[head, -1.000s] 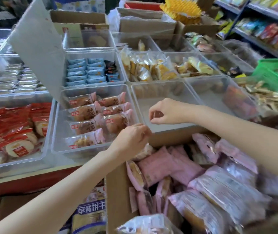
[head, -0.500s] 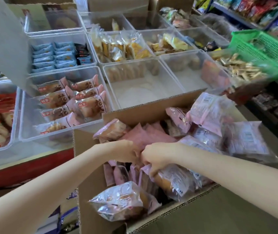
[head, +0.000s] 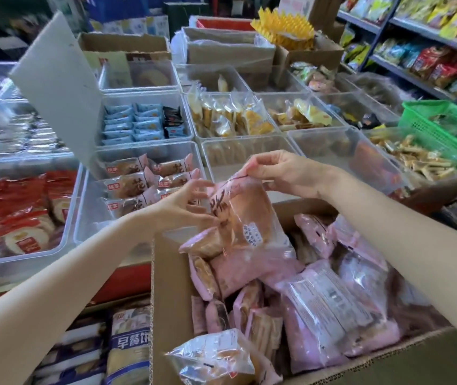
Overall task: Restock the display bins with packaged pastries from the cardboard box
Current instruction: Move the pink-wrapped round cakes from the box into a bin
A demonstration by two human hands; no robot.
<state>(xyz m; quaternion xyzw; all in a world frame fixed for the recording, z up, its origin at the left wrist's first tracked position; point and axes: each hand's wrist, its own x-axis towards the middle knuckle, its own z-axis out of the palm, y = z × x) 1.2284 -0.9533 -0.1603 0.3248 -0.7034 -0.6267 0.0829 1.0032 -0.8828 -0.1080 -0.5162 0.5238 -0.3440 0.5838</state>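
Observation:
A pink-and-clear pastry packet (head: 245,218) hangs above the open cardboard box (head: 170,276), which holds several more pink packets (head: 322,298). My right hand (head: 283,173) pinches the packet's top edge and holds it up. My left hand (head: 185,207) touches the packet's left side with spread fingers. Just behind the hands stands a clear display bin (head: 249,151), seemingly bare inside. To its left, another clear bin (head: 91,201) holds several similar pink pastry packets.
More clear bins with wrapped snacks fill the counter behind. A green basket (head: 444,118) sits at the right, shelves of goods beyond it. A grey lid (head: 57,87) leans up at the left. Bagged goods (head: 127,345) lie below the counter.
Both hands have come up out of the box, the right one lifting a pastry packet with it. The view has tilted up toward the bins.

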